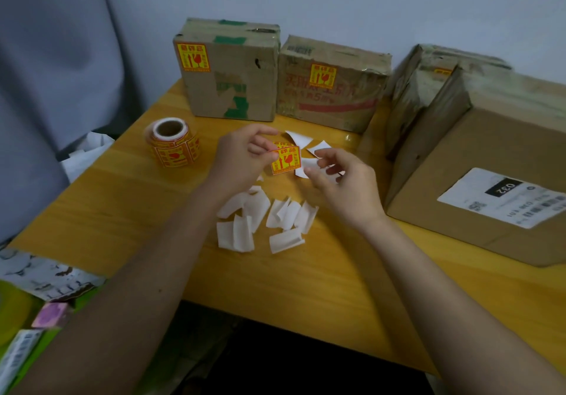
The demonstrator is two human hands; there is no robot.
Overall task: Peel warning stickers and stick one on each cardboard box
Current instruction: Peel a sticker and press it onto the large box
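Above the wooden table (128,226), the left hand (242,159) pinches a yellow warning sticker (285,159); the right hand (340,180) pinches its white backing (303,170). The freed sticker could curl and stick to itself or to fingers before reaching the large unlabelled box (477,162).

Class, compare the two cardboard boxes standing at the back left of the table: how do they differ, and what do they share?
The left box is plain brown with green tape patches; the middle box carries red printed lettering and a red stripe. The left box's sticker sits in its upper left corner; the middle box's sticker sits near the top centre. Both stand upright, each bearing one warning sticker.
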